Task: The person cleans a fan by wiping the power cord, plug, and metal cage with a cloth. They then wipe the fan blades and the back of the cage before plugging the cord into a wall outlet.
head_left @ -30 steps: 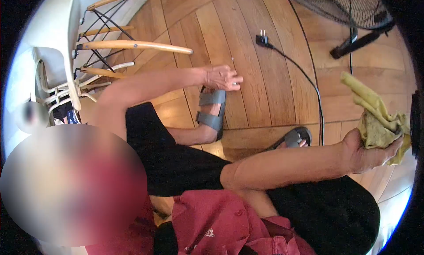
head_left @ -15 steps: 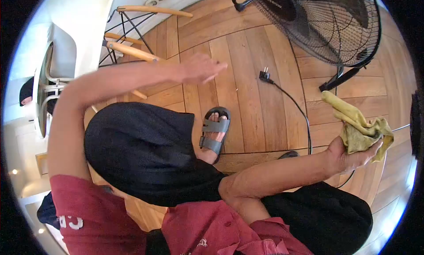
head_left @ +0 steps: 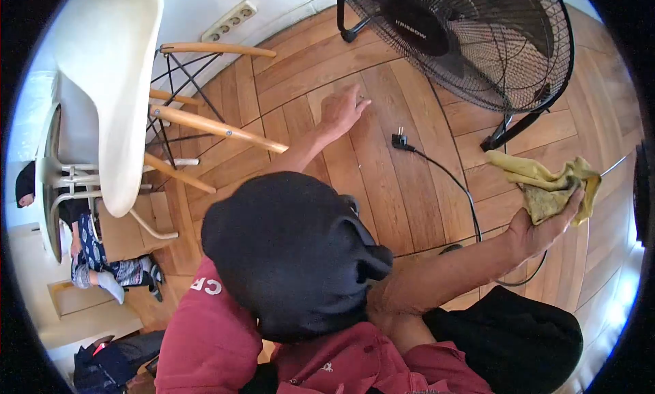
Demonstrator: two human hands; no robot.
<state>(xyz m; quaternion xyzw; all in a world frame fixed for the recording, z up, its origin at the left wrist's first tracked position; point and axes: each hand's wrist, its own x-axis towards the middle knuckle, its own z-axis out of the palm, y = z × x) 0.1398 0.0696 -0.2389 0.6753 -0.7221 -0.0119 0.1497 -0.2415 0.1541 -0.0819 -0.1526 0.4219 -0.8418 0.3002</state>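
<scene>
My left hand (head_left: pixel 343 113) reaches low over the wooden floor, thumb and forefinger apart, and I see nothing in it. To its right lies a black two-pin plug (head_left: pixel 402 142) on a black cord. My right hand (head_left: pixel 546 227) is closed around a crumpled yellow cloth (head_left: pixel 529 167) with dark stains. A thin metal rod (head_left: pixel 614 166) sticks out beyond the cloth; whether I hold it too is hidden. Beyond the plug stands a black floor fan (head_left: pixel 471 46) with a wire cage. My black-clothed knee (head_left: pixel 290 251) hides part of my left forearm.
A white chair (head_left: pixel 116 87) with wooden legs and black wire bracing is at the left. A socket strip (head_left: pixel 230 21) is by the wall. Another person (head_left: pixel 95 251) sits at the far left, near a table with metal legs.
My left hand has moved slightly right, and the view has shifted so my knee now covers my left forearm and sandal. My right hand still holds the cloth.
</scene>
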